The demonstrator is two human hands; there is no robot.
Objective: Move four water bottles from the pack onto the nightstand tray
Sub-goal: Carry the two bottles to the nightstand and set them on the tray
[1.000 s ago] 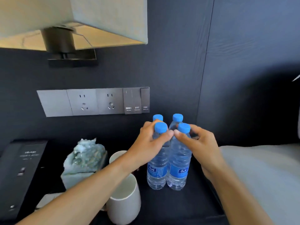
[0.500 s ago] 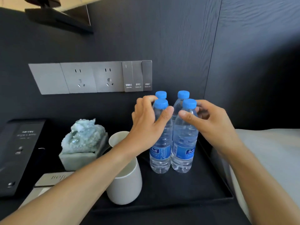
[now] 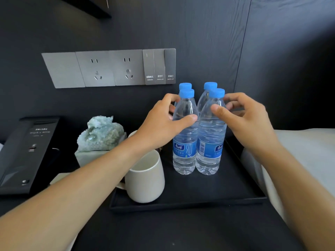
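Dark panelled wall with grey sockets backs a black bench carrying a shallow black rectangular tray [image 3: 188, 200]. Four clear plastic water bottles with blue caps [image 3: 197, 134] stand upright together on it, beside a white ceramic mug [image 3: 145, 180]. Left hand [image 3: 163, 124] and right hand [image 3: 244, 118] curl loosely around the front bottles' shoulders, thumbs touching the plastic

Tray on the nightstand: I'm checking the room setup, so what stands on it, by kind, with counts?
Water bottles: 4, blue caps, upright in a tight square
Mugs: 1, white
Total on the tray: 5
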